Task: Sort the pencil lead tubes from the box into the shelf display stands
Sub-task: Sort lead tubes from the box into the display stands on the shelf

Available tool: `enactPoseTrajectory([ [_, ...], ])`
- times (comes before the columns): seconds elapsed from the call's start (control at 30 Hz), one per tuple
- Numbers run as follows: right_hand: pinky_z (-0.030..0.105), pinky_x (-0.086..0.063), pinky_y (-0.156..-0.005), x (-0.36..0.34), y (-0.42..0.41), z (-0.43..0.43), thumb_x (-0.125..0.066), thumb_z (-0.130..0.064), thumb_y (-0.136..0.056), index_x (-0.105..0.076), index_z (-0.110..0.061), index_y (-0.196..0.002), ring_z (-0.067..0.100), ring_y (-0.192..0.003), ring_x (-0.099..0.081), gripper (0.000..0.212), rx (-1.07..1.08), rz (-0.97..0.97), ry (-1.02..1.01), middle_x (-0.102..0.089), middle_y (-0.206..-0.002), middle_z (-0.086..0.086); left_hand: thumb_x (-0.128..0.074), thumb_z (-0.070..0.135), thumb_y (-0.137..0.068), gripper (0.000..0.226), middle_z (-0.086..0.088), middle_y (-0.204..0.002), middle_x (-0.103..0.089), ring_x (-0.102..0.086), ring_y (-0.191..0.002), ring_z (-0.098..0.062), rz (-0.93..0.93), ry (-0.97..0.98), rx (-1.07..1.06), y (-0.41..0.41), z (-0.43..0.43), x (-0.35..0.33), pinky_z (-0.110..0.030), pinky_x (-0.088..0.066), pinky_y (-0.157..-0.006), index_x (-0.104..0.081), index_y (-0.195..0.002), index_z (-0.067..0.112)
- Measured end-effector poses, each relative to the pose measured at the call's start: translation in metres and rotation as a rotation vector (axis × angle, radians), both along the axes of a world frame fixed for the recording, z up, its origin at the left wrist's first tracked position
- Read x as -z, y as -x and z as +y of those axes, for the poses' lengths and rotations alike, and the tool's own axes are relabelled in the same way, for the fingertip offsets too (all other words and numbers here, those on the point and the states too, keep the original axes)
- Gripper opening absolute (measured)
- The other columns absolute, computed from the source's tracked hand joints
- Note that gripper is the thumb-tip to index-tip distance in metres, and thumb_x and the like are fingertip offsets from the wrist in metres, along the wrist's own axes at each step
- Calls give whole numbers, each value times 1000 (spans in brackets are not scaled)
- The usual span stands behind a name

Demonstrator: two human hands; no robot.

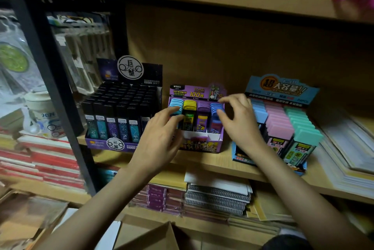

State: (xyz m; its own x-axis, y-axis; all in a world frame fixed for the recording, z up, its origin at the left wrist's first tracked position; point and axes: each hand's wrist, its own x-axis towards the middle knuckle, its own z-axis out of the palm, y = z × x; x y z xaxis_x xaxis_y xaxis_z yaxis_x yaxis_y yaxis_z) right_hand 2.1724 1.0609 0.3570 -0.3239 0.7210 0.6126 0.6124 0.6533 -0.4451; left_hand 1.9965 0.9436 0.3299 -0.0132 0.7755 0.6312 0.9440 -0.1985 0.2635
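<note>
- The pencil lead tubes [190, 105] stand upright in four colour rows in the purple stand [202, 145] at frame centre, straight ahead of both hands.
- Our left hand [159, 134] lays straight fingers on the light-blue row. Our right hand [240, 122] hovers loosely spread over the blue row, holding nothing (neither is nearer).
- A black stand [121, 108] and a pastel stand [283, 120] crowd either side; the box [149, 237] sits at bottom centre.
</note>
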Motion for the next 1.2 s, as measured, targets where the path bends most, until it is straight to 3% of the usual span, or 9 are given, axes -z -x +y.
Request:
enactPoseTrajectory([
  [0.1, 20, -34, -87, 6, -18, -12, -55, -3, -88, -62, -4, -100, 20, -99, -52, 15, -25, 57, -85, -53, -102, 5, -61, 9, -84, 29, -11, -119, -57, -55, -104, -29, -12, 13, -10, 2, -10, 11, -40, -46, -82, -59, -113, 5],
  [0.17, 27, -39, -84, 14, -19, -19, -50, 3, -85, -64, -1, -97, 24, -95, -53, 18, -72, -68, -159, -57, -97, 9, -64, 7, -82, 31, -12, -115, -59, -58, -101, -31, 35, 51, -4, 2, -13, 20, -41, -47, -79, -60, -113, 4],
  [0.23, 33, -42, -86, 21, -13, -20, -48, 5, -84, -65, -2, -104, 26, -98, -52, 27, -98, -200, -153, -59, -101, 9, -64, 9, -83, 39, -12, -121, -59, -57, -107, -32, 65, 111, 0, 1, -12, 29, -40, -46, -86, -57, -122, 4],
  [0.4, 25, -36, -90, 21, -4, -23, -44, 1, -90, -61, -6, -118, 19, -105, -47, 33, -99, -173, -22, -54, -109, 4, -56, 17, -91, 49, -6, -138, -48, -44, -126, -24, 52, 237, -9, 2, -8, 39, -35, -35, -100, -44, -138, 10],
  [0.5, 23, -35, -88, 22, -16, -34, -45, -3, -92, -63, -9, -112, 15, -105, -47, 28, -103, -173, -27, -55, -108, 2, -55, 20, -92, 47, -6, -138, -48, -45, -125, -24, 77, 227, -7, 0, -8, 40, -35, -35, -99, -45, -137, 11],
  [0.67, 30, -39, -86, 43, -59, -47, -49, -6, -91, -63, -9, -108, 20, -105, -51, 22, 118, -170, -6, -59, -105, 4, -56, 21, -91, 45, -6, -134, -50, -47, -120, -24, 105, 199, 48, -18, -1, 39, -35, -37, -97, -46, -135, 12],
  [0.93, 28, -28, -102, 64, -79, -46, -41, -19, -97, -53, -16, -129, 14, -116, -45, 34, 46, -375, 79, -56, -123, -4, -57, 21, -90, 45, -5, -124, -53, -49, -116, -25, 38, 243, -31, -34, 15, 33, -35, -32, -100, -45, -134, 15],
  [1.07, 28, -34, -99, 62, -86, -49, -44, -13, -96, -57, -13, -123, 15, -114, -45, 30, -8, -275, 59, -56, -117, -2, -57, 16, -89, 44, -6, -120, -55, -49, -112, -27, 43, 249, -39, -35, 11, 33, -36, -35, -96, -48, -132, 15],
  [1.2, 30, -43, -90, 52, -106, -57, -53, 3, -88, -66, -5, -105, 20, -102, -53, 23, 18, -97, -139, -62, -104, 5, -58, 13, -88, 44, -9, -120, -56, -51, -111, -29, 23, 251, -52, -41, 6, 35, -38, -40, -96, -49, -132, 13],
])
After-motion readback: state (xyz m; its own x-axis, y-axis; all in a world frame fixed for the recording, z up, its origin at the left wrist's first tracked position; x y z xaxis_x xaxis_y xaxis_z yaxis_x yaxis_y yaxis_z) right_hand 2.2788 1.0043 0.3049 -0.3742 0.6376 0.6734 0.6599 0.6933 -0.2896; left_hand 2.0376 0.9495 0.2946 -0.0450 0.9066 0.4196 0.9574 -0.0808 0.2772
